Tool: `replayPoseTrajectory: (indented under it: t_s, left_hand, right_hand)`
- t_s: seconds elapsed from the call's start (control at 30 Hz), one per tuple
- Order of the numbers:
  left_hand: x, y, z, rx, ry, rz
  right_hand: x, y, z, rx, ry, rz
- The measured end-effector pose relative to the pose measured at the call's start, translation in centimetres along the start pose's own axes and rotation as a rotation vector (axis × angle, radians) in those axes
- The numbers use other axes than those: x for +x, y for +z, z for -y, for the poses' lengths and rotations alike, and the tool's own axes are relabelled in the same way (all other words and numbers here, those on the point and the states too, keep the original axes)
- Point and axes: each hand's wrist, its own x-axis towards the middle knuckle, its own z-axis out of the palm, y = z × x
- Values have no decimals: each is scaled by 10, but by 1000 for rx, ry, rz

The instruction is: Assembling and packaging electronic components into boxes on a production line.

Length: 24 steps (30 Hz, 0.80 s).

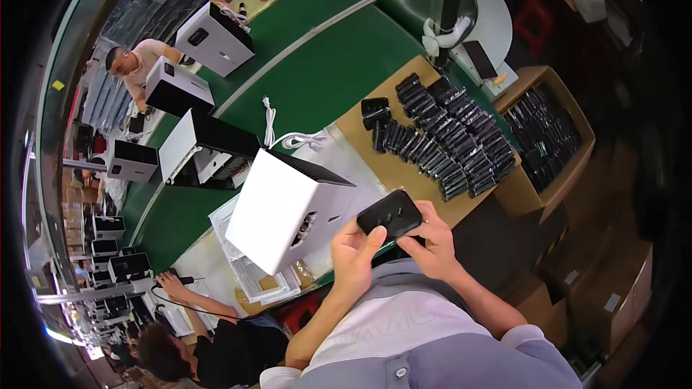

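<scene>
Between my two hands I hold a flat black plastic panel [390, 216] with rounded corners and a few small holes in its middle. My left hand [353, 253] grips its left end, thumb on the near face. On the right end, my right hand [432, 241] pinches the edge with thumb and fingers. Just left of the panel a white box-shaped appliance housing [277, 209] stands tilted in view, with an opening in its side showing parts inside. Beyond my right hand, rows of similar black parts [447, 137] lie on a cardboard sheet [351, 124].
A green conveyor belt [303, 90] carries more white and black housings [216, 39]. A white cable [295, 140] lies behind the near housing. At right stands an open carton [585, 126] of black parts. Co-workers sit across the belt and at lower left, where one holds a corded tool [186, 280].
</scene>
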Motion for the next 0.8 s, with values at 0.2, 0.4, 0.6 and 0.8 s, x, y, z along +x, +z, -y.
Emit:
replayPoseTrajectory:
  t_s: [0.2,0.4,0.6,0.8]
  left_hand:
    - [8,-34,-30,371,205,50]
    - [16,-40,-45,737,313,259]
    - [22,-45,-64,875,276,414]
    - [10,-43,-61,431,127,255]
  right_hand:
    - [17,-30,24,449,358,43]
    - [67,-30,34,268,206,242]
    - [61,-24,27,314,387,405]
    - [44,-9,31,406,433,286]
